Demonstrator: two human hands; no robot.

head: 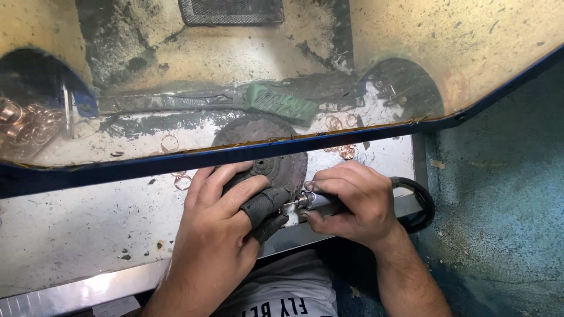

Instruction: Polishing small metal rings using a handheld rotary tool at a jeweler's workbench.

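Head view, looking down at a dusty white counter [70, 229] behind a grimy clear shield [411, 53]. The left hand [220, 226] lies curled over a dark round disc [276, 167] at the counter's middle, its thumb and forefinger wrapped in black tape and pinched together at the tip of a rotary tool [311, 201]. The right hand [352, 202] is closed around that slim metal tool, holding it level, its tip pointing left. A black hose [420, 202] loops from the tool's rear. Small copper rings [182, 182] lie scattered near the disc. A green-handled tool [282, 104] rests beyond, seen through the shield.
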